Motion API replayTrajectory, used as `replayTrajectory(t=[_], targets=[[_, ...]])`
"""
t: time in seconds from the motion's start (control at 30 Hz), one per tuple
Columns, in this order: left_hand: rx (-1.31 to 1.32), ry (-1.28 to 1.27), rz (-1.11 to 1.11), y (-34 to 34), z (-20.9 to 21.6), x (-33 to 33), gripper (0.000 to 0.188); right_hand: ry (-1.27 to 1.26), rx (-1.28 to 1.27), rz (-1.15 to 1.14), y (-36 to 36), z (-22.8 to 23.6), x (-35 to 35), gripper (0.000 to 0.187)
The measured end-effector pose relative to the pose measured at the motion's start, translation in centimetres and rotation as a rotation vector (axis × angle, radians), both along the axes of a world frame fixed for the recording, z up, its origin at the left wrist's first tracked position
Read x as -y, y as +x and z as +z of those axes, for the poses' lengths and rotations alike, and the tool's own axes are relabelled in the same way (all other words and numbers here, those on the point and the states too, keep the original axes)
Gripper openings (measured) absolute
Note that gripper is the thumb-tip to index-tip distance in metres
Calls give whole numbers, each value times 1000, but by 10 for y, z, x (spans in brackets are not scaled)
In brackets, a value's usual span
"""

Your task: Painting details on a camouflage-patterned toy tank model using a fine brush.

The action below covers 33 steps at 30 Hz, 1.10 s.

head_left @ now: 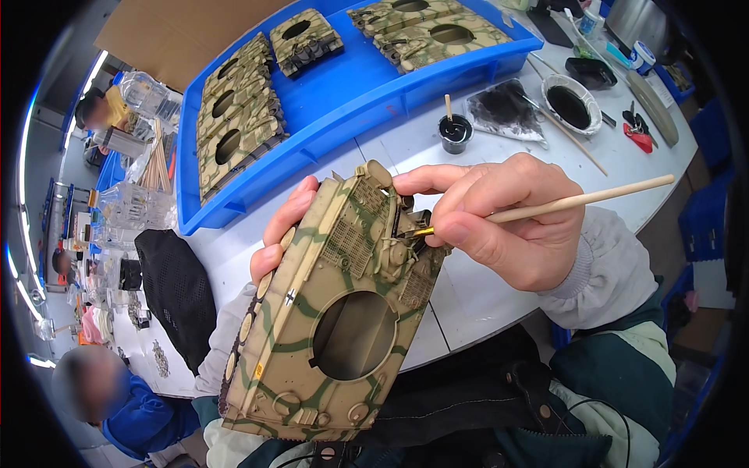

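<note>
A model tank hull point(300, 351), tan with green camouflage stripes and a round opening in its top, is tilted in front of me. My left hand point(287, 226) grips it from the left side and beneath, fingers wrapped over its edge; the rest of that hand is hidden behind the hull. A thin paintbrush point(581, 199) with a pale wooden handle is pinched in my right hand point(507, 222). Its tip meets the fittings at the hull's far right end, and my right index finger reaches to the hull's far edge.
A blue tray point(312, 117) holds several similar hulls point(307, 39). Right of it are a small cup of black paint point(455, 132), a bag of black powder point(509, 109) and a bowl of black liquid point(569, 105). A black mesh bag point(175, 296) lies left; a co-worker in blue point(148, 413) sits beyond.
</note>
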State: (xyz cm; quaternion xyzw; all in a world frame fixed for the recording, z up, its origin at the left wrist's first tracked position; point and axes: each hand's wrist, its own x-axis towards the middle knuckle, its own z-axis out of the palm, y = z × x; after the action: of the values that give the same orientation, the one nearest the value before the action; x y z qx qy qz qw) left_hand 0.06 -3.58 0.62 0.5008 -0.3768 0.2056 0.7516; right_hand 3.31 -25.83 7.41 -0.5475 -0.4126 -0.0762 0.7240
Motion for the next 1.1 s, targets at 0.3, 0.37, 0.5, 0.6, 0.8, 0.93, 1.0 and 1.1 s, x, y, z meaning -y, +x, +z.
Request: replayTrajectory(t=[0.3, 0.37, 0.5, 0.6, 0.8, 0.93, 1.0, 1.1], targets=[[-341, -186, -40, -8, -12, -3, 39, -34, -141, -14, 3, 5, 4, 8], [-347, -160, -32, -8, -10, 0, 40, -32, -141, -32, 7, 4, 8, 10], [-227, 33, 113, -11, 4, -4, 42, 67, -144, -178, 22, 1, 7, 13], [-16, 201, 327, -1, 3, 2, 43, -47, -276, -277, 38, 1, 18, 19], [217, 264, 594, 9, -4, 12, 45, -438, -382, -426, 61, -13, 22, 24], [377, 195, 613, 13, 6, 17, 44, -580, -270, -539, 67, -24, 21, 25], [375, 189, 622, 13, 5, 13, 44, -619, -238, -591, 68, -26, 22, 26], [397, 223, 625, 14, 1, 9, 47, -652, -249, -605, 67, -25, 20, 27]])
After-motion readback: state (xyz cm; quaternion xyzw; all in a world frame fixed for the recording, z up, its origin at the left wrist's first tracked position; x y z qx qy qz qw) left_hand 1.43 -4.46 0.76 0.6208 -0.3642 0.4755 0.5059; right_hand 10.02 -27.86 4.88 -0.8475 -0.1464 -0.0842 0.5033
